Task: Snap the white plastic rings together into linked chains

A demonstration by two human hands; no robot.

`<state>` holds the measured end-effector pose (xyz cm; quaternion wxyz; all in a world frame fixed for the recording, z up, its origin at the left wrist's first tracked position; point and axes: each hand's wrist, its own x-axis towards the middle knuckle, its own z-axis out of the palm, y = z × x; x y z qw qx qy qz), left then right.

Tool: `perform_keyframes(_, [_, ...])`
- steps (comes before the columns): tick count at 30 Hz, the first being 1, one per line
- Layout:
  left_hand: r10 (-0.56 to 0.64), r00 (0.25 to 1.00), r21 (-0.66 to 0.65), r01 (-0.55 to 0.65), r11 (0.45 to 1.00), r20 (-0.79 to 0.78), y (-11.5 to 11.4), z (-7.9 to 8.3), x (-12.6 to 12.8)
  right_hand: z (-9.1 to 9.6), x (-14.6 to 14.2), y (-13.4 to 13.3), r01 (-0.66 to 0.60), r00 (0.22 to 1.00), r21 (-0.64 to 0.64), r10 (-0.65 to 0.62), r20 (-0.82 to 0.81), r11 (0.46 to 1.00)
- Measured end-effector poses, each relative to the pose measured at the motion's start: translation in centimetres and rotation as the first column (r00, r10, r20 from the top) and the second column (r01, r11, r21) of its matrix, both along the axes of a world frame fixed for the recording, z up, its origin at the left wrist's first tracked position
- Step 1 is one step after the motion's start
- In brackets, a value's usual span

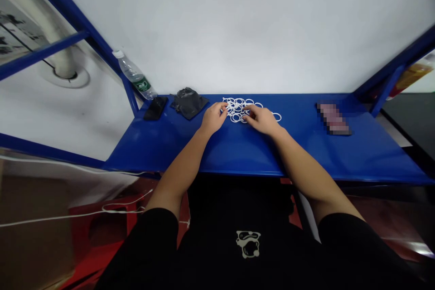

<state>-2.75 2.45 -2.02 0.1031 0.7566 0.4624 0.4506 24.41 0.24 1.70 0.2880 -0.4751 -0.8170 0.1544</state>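
A loose pile of thin white rings, possibly rubber bands, lies tangled on the blue metal tabletop. My left hand is at the pile's left side, its fingertips touching the rings. My right hand is over the pile's right part, with its fingers resting on the rings. Neither hand clearly lifts a ring, and the fingers hide part of the pile.
Left of the rings lie a dark grey pouch and a black phone, with a clear plastic water bottle behind them. A pixelated object lies at right. Blue steel struts rise at both table ends.
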Motion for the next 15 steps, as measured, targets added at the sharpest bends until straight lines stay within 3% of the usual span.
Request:
perform_keyframes(6, [-0.275, 0.960, -0.021, 0.276, 0.961, 0.040, -2.2, 1.6, 1.7, -0.3, -1.9, -1.3, -0.141, 0.990, 0.079, 0.142, -0.018, 0.987])
perform_keyframes(15, [-0.247, 0.965, -0.030, 0.246, 0.969, -0.090, -2.4, 1.7, 1.9, 0.0, -1.2, -1.0, -0.155, 0.986, 0.015, 0.156, -0.053, 0.988])
